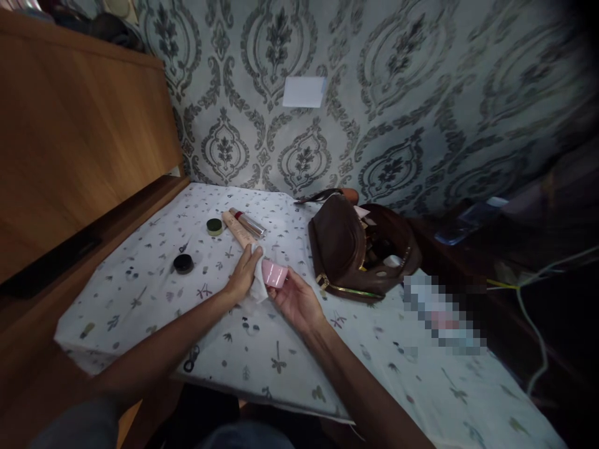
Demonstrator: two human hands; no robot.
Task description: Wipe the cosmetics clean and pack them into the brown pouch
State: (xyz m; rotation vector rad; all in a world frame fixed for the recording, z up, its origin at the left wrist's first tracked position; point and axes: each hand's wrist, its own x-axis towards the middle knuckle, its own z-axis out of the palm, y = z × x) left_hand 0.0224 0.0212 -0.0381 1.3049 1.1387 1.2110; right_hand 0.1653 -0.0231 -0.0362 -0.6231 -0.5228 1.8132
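A small shiny pink item [274, 274] is held over the table, with its right end in the fingers of my right hand [299, 302]. My left hand [244, 274] is closed on a white tissue [259, 288], which touches the pink item's left side. Just beyond my left hand, a beige tube [238, 229] lies beside a slim clear tube with a red band [250, 223]. Two small round jars stand to the left, one green-lidded [214, 227] and one black-lidded [183, 264].
An open brown bag [339, 240] with items inside sits at the right on the patterned tablecloth [281, 368]. A blurred-out item [442, 318] lies beyond it. Wooden furniture [84, 137] borders the left side, and a patterned wall rises behind. A pale cable hangs at the far right.
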